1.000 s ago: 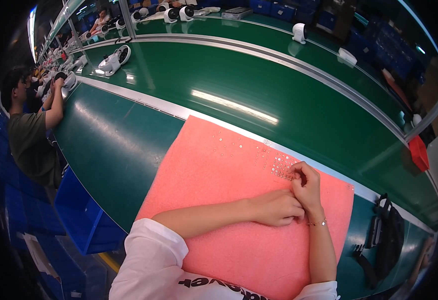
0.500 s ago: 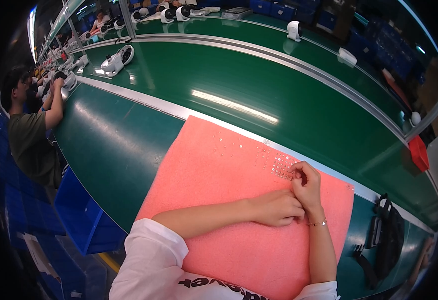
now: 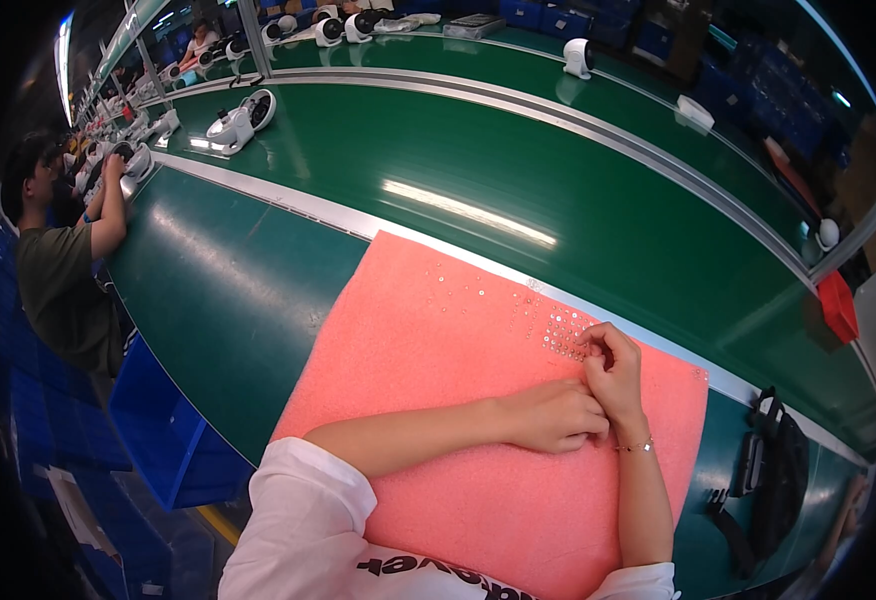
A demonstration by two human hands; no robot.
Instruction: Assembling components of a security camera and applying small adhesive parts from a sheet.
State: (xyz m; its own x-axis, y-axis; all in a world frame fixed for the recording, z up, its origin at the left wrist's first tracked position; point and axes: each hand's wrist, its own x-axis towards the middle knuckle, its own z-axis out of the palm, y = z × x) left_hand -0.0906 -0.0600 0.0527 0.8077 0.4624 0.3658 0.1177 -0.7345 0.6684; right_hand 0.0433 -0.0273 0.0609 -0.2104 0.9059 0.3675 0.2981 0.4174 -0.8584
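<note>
A pink foam sheet (image 3: 438, 350) lies under both my arms. Small shiny round metal pieces (image 3: 562, 332) stand on it in close rows, with several more scattered to the left. My right hand (image 3: 615, 372) is at the right end of these rows, its fingers bent and fingertips drawn together over the pieces; whatever they pinch is too small to make out. My left hand (image 3: 555, 416) rests on the foam just below, closed, its curled fingers against my right wrist. The inside of that hand is hidden.
Beyond the foam runs a green conveyor belt (image 3: 458, 150) carrying a white device (image 3: 241, 122). A farther belt bears other white devices (image 3: 578, 59). A black bag (image 3: 780, 470) lies right of the foam. At left, a co-worker (image 3: 68, 250) sits by a blue bin (image 3: 173, 430).
The white device on the near belt has shifted slightly right. Devices on the far belt have slid a little left. My hands look almost unmoved.
</note>
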